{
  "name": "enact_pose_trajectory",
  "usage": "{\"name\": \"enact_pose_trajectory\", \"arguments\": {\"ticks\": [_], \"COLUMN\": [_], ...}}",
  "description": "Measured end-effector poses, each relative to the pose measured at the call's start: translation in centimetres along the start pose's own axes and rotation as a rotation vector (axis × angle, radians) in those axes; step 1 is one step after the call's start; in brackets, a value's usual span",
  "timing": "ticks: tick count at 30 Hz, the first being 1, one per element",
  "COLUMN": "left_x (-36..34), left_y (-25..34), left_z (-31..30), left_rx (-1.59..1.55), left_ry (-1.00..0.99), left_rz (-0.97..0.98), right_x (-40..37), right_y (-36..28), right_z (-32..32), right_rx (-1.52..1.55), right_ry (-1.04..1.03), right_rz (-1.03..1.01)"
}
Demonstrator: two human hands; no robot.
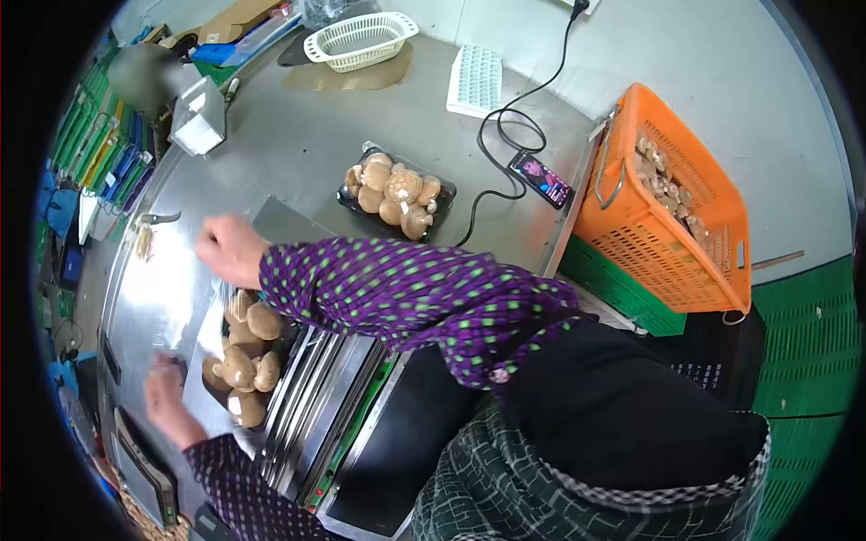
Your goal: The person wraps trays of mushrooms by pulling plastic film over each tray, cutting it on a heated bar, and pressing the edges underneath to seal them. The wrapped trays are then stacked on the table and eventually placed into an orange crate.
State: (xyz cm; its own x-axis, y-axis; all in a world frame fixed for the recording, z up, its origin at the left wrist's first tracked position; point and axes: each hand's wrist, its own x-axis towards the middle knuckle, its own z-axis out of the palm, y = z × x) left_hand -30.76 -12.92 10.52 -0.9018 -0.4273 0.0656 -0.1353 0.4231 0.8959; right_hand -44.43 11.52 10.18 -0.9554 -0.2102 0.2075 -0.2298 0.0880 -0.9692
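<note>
My right hand [233,251] is closed in a fist over the metal table, just beyond the far end of a tray of mushrooms. My left hand [170,401], slightly blurred, has its fingers closed at the tray's other side. Thin clear plastic film [209,311], faint under the glare, seems to stretch between the two hands. Beside it, brown mushrooms [240,365] lie in a dark tray, partly under my right forearm. The tray sits against the metal rollers [302,397] of a wrapping machine with a black plate [388,442].
A wrapped tray of mushrooms [397,189] stands on the steel table [298,126]. A phone [541,178] lies by a black cable. An orange crate [672,239] holding more mushrooms stands on a green crate [622,288]. A white basket [361,41] is at the back.
</note>
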Motion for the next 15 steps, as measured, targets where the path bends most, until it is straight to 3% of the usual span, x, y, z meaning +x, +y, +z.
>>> {"name": "enact_pose_trajectory", "arguments": {"ticks": [2, 3, 5, 6, 7, 8, 11, 12, 13, 14, 15], "left_x": [0.7, 0.6, -0.8, -1.7, -2.9, -3.1, -3.9, -5.4, -8.2, -11.0, -12.6], "left_y": [-5.0, -6.7, -6.5, -4.6, -2.4, -3.9, -7.5, -5.9, 0.2, 6.3, 5.4], "left_z": [2.3, 2.4, 1.9, 2.0, 2.2, 1.3, -0.8, -0.5, 1.6, 3.7, 2.4], "left_rx": [0.221, 0.652, 0.565, 0.47, 0.246, 0.257, 0.345, 0.187, 0.037, -0.133, -0.011], "left_ry": [-0.137, -0.148, -0.153, -0.141, -0.252, -0.218, -0.118, -0.056, 0.016, 0.138, 0.144], "left_rz": [0.054, 0.386, 0.316, 0.266, 0.127, 0.164, 0.302, 0.116, -0.177, -0.455, -0.296], "right_x": [-0.9, -1.3, -1.9, -1.7, -1.4, -1.3, -2.6, -3.0, -3.8, -5.6, -8.2], "right_y": [6.5, 7.0, 7.2, 6.8, 6.4, 6.0, 2.4, 1.1, 0.2, -2.3, -5.5], "right_z": [1.2, 1.3, 1.4, 1.2, 0.9, 0.8, -0.7, -1.2, -1.5, -2.6, -4.3], "right_rx": [-0.317, -0.313, -0.336, -0.331, -0.388, -0.442, -0.506, -0.535, -0.706, -0.657, -0.603], "right_ry": [-0.057, -0.056, -0.21, -0.2, -0.342, -0.481, -0.497, -0.508, -0.489, -0.438, -0.393], "right_rz": [-0.195, -0.176, -0.468, -0.474, -0.366, -0.254, -0.311, -0.341, -0.715, -0.704, -0.692]}}
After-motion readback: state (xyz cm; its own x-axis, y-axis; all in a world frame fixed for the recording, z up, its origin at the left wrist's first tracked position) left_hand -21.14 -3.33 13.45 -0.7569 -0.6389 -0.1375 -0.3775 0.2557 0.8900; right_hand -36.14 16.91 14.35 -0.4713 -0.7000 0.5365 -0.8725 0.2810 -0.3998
